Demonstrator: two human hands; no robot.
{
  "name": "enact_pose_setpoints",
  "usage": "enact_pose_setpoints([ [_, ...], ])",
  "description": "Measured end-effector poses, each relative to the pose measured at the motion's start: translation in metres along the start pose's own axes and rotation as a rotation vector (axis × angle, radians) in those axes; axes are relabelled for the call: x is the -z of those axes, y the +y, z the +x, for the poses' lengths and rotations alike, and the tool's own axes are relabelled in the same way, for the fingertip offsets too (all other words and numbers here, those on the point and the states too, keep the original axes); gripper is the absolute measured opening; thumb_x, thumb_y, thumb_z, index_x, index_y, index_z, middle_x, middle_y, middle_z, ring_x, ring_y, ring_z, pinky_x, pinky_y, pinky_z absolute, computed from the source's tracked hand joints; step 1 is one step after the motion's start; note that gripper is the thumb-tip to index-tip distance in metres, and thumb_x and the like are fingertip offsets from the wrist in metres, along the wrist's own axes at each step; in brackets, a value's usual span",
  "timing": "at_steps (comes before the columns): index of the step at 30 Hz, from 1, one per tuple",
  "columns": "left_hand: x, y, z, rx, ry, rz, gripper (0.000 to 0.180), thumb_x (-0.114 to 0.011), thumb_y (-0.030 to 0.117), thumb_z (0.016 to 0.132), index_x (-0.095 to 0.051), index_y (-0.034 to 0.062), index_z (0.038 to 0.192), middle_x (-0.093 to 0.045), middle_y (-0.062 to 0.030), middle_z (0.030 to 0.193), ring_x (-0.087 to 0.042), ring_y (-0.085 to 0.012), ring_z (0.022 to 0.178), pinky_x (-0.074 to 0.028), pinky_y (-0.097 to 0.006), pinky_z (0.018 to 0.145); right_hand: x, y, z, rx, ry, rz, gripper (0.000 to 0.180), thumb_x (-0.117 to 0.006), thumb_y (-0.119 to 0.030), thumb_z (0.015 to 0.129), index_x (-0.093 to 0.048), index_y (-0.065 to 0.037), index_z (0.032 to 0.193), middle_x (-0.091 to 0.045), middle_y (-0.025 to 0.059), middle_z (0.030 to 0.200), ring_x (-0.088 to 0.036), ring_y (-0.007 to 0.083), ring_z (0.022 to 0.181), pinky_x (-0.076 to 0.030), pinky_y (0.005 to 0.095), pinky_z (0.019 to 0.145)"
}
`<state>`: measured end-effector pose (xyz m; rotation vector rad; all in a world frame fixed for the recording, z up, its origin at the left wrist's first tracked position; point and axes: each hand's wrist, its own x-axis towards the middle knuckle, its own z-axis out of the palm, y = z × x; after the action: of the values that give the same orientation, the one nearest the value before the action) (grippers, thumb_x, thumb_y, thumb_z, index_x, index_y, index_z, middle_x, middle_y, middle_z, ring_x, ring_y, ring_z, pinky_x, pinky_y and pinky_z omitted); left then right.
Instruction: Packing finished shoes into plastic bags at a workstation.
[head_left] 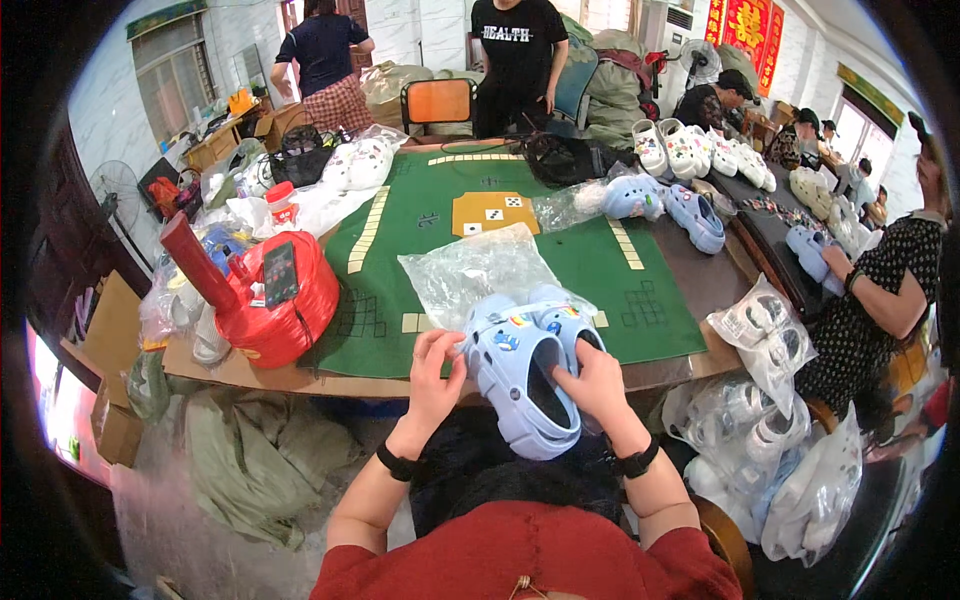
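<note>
My left hand [433, 367] grips the left side of a pale blue clog [520, 385] with small charms on its top. My right hand [592, 380] holds the clog's right side, fingers reaching into its opening. A second pale blue clog [567, 318] lies just behind the first, touching it. Both clogs sit at the near edge of the green mat [420, 215], over my lap. A clear plastic bag [470, 268] lies crumpled on the mat right behind the clogs.
A large red spool of cord [275, 300] with a phone on it stands at left. More blue clogs [665, 205] and white clogs [690, 150] lie at the table's far right. Bagged white clogs [760, 335] pile at right beside a seated person [880, 300]. Other people stand beyond the table.
</note>
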<state>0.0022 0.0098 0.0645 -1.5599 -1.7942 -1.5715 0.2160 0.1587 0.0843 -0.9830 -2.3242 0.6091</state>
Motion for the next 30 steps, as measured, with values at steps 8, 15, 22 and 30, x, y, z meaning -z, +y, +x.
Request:
enact_pose_setpoints([
  [8,-0.005,0.005,0.0,0.172,-0.167,-0.205,0.036,-0.058,-0.009,0.075,-0.067,0.0032,0.108,-0.061,-0.0098,0.091,-0.059,-0.0233,0.083,-0.049,-0.032,0.074,-0.012,-0.019,-0.003,0.122,-0.036,-0.114,0.035,-0.07,-0.03,0.079,-0.053,0.0,0.088,-0.063,0.0236,0.071,-0.064,0.0447,0.07,-0.049,0.0536,0.064],
  [15,-0.011,-0.012,0.002,0.23,-0.102,-0.312,0.035,-0.056,-0.012,0.08,-0.064,0.0036,0.109,-0.059,-0.0074,0.092,-0.058,-0.0186,0.082,-0.047,-0.029,0.074,-0.023,-0.022,0.022,0.121,0.107,0.012,0.038,-0.071,-0.032,0.08,-0.053,0.0,0.09,-0.064,0.0246,0.075,-0.064,0.0456,0.074,-0.05,0.0535,0.065],
  [22,-0.012,-0.036,-0.02,0.345,-0.068,-0.128,0.032,-0.062,-0.003,0.085,-0.06,0.0015,0.117,-0.06,-0.0107,0.1,-0.06,-0.023,0.091,-0.049,-0.033,0.084,-0.022,-0.024,0.036,0.142,-0.159,0.082,0.054,-0.073,-0.046,0.081,-0.059,0.0,0.105,-0.066,0.0208,0.078,-0.066,0.0402,0.075,-0.051,0.0483,0.066],
  [30,0.013,-0.007,-0.039,0.356,-0.385,-0.08,0.116,-0.091,0.037,0.06,-0.026,0.0065,0.15,-0.03,-0.0245,0.148,-0.031,-0.0407,0.138,-0.03,-0.048,0.113,-0.002,0.061,0.079,0.003,0.229,0.393,0.033,-0.072,-0.009,0.083,-0.066,-0.006,0.115,-0.066,0.0053,0.085,-0.059,0.0124,0.068,-0.048,0.0263,0.063],
])
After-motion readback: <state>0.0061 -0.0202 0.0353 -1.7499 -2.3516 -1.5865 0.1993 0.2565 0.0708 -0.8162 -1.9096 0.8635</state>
